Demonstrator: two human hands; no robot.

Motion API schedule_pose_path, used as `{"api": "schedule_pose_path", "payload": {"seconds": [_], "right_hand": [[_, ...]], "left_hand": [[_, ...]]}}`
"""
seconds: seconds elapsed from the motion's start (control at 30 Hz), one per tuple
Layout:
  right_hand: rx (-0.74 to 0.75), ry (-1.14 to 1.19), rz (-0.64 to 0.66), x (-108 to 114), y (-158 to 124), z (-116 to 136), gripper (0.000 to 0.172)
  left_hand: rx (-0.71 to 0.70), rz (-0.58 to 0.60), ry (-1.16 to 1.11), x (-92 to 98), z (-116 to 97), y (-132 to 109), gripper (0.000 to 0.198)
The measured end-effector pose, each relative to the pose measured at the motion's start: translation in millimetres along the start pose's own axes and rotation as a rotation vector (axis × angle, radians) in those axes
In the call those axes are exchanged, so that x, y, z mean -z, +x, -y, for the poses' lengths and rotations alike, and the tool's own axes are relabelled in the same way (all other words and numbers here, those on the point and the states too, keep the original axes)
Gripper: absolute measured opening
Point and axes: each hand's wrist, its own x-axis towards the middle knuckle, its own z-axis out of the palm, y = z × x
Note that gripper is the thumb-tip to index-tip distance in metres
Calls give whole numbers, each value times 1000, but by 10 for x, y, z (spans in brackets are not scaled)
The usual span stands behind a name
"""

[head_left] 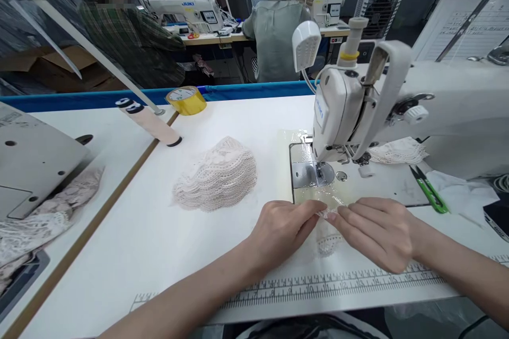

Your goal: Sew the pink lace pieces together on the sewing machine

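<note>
Between my two hands a small piece of white lace [330,243] is pinched at its upper edge, its scalloped end hanging down toward the printed ruler. The thumb and fingers of my left hand [282,228] close on one side of it. Opposite, my right hand [377,230] grips the other side with its fingers pressed together. Just beyond the fingertips stands a white sewing machine [338,111], its presser foot [319,172] over the metal needle plate [304,175]. To the left lies a fanned stack of cream lace pieces [218,177].
Green thread snips [429,190] and more lace [400,151] lie right, by the machine arm. A yellow tape roll [186,100] and a pale thread cone [151,123] rest at back left. Lace fabric [43,222] sits far left. Two people work at machines beyond the blue edge [254,90].
</note>
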Motion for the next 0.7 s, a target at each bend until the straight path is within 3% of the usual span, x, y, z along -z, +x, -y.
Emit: {"api": "schedule_pose_path", "payload": {"seconds": [0.1,0.2,0.27,0.33,0.43,0.5,0.7], "right_hand": [[-104,133,37,66,24,22,19],[-431,418,180,81,19,39,20],[-670,604,309,24,4,19,17],[-836,715,410,-90,-21,-24,16],[-953,747,437,-292,-68,-90,17],[-1000,742,438,-389,-97,-113,17],[-1049,655,482,-427,-141,-121,18]], "left_hand": [[164,107,-149,87,-70,58,15],[363,340,-312,145,-125,140,14],[394,402,-236,111,-117,168,15],[370,369,-15,26,-75,165,12],[308,282,254,-95,-7,137,18],[218,220,336,-123,11,130,28],[-128,72,486,-95,-39,98,19]]}}
